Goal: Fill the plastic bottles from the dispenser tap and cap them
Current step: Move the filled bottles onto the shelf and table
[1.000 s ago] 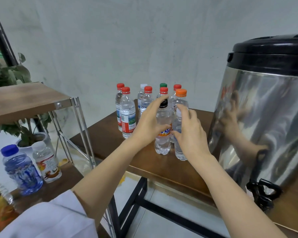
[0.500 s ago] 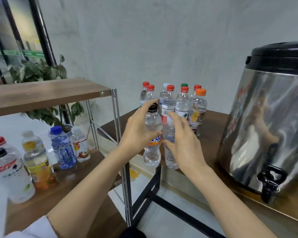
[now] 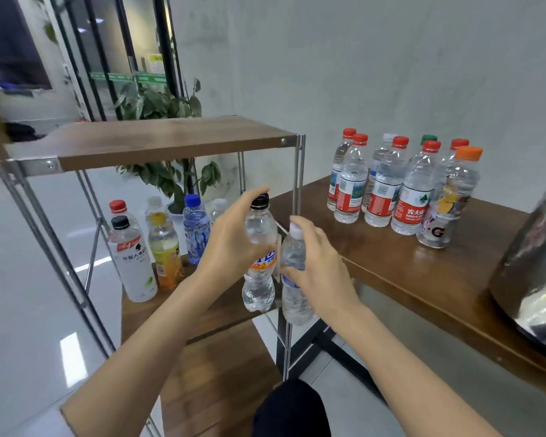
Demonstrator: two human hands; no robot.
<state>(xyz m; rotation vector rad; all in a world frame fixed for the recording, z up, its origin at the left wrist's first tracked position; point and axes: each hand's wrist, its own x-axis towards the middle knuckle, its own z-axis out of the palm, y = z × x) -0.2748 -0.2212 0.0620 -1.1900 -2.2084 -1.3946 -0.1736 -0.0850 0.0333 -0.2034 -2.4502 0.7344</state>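
The left hand (image 3: 230,247) grips a clear bottle with a black cap and an orange label (image 3: 260,228), fingers and thumb curled round its upper body and the forefinger reaching up beside the cap. The right hand (image 3: 320,272) holds a white-capped clear bottle (image 3: 293,253) the same way, fingers wrapped round its middle and the thumb near the cap. Both bottles are upright, capped and held in the air just beside each other, in front of the metal-framed shelf rack (image 3: 171,143) and left of the wooden table (image 3: 407,266). On the table stands a close cluster of capped water bottles (image 3: 382,190), most with red caps and red labels, and an orange-capped sports-drink bottle (image 3: 448,209) at its right end. The steel dispenser (image 3: 536,247) shows only partly at the right edge, well apart from both hands. On the rack's lower shelf (image 3: 208,310) stand a white black-capped bottle (image 3: 130,263), a yellow drink bottle (image 3: 164,247) and a blue-capped bottle (image 3: 196,231). A leafy plant (image 3: 164,102) stands behind the rack.
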